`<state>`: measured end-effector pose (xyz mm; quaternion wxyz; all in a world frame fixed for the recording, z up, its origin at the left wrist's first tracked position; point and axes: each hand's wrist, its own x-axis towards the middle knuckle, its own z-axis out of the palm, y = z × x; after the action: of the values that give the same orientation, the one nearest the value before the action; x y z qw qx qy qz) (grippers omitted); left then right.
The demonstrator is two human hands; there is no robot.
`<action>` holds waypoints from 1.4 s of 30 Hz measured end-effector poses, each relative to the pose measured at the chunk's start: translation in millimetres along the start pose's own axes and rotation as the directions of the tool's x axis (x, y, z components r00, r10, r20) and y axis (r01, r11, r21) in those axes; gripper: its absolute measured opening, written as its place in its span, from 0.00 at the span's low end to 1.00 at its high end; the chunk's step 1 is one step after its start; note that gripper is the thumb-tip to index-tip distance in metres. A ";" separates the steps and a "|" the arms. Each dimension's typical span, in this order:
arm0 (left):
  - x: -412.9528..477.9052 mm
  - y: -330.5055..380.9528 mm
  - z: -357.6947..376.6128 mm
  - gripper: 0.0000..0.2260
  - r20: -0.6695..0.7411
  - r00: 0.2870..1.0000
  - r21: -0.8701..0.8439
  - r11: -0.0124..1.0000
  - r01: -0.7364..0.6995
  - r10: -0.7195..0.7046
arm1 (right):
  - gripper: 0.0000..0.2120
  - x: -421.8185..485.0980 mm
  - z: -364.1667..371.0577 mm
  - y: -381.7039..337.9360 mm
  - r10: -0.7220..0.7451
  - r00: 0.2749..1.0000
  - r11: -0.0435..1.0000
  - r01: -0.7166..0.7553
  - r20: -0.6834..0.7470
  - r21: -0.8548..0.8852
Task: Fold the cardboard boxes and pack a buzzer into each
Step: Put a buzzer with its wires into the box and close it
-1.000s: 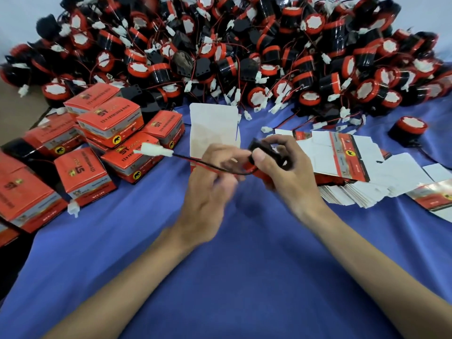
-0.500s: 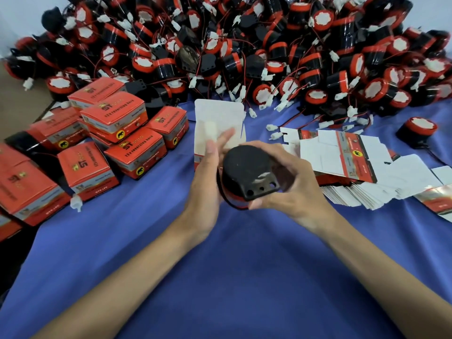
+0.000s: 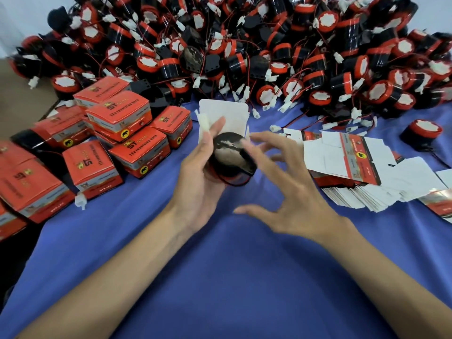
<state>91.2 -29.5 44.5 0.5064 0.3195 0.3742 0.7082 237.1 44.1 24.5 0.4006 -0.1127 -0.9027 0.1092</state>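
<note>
Now, buzzer (image 3: 230, 156) in left hand (image 3: 197, 189) grip, seemingly cupped

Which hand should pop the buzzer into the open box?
Probably the left hand. It holds the buzzer just in front of the open box; the right hand is open and holds nothing.

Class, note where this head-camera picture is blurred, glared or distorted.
Head view: motion blur smears the right hand, chiefly its fingers; a pale glare streak crosses the black buzzer held in the left hand; wide-angle distortion bows the buzzer pile and stretches the packed boxes at the left edge.
</note>
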 end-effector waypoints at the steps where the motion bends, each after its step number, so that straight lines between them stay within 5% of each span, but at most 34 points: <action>1: -0.6 0.5 1.0 0.18 0.012 1.000 0.013 1.000 -0.004 0.004 | 0.36 0.2 2.0 -0.8 -0.030 0.999 0.997 0.033 0.033 -0.071; 6: -3.5 -2.8 4.8 0.20 0.052 0.998 0.055 0.998 0.017 -0.020 | 0.25 4.3 5.9 -5.7 -0.037 0.980 0.996 0.021 -0.196 -0.084; 10: -1.8 -4.0 6.3 0.31 -0.022 0.999 0.095 0.994 -0.047 0.050 | 0.17 6.9 2.4 -19.2 0.275 0.919 0.945 -0.204 -0.282 0.256; 14: -0.7 -11.9 2.7 0.20 -0.023 0.951 0.296 0.910 -0.290 0.310 | 0.07 17.3 -2.8 -30.3 0.627 0.773 0.591 -0.393 -0.095 0.705; 17: -2.4 -14.8 -1.7 0.13 -0.017 0.868 0.495 0.758 -0.425 0.497 | 0.14 22.0 -7.3 -29.4 0.719 0.677 0.268 -0.479 0.157 0.836; 22: -3.5 -18.5 -7.5 0.08 0.212 0.721 0.674 0.436 -0.596 0.660 | 0.19 22.5 -11.0 -23.8 0.711 0.637 0.115 -0.522 0.297 0.845; 28: -11.0 -32.5 1.5 0.22 0.263 0.858 0.689 0.537 -0.487 0.441 | 0.12 20.2 -8.7 -22.0 0.740 0.633 0.176 -0.509 0.228 0.843; 35: -8.9 -38.7 1.0 0.24 0.363 0.802 0.697 0.433 -0.571 0.474 | 0.16 14.0 2.1 -19.9 0.800 0.585 0.330 -0.615 0.135 0.716; 42: -6.9 -37.1 -2.9 0.32 0.287 0.882 0.744 0.492 -0.451 0.375 | 0.26 9.1 7.1 -23.7 0.566 0.824 0.798 -0.547 -0.004 0.252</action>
<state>108.4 -29.0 10.9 0.1419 0.6202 0.5385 0.5525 223.1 23.5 33.0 0.3965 -0.3280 -0.7932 0.3256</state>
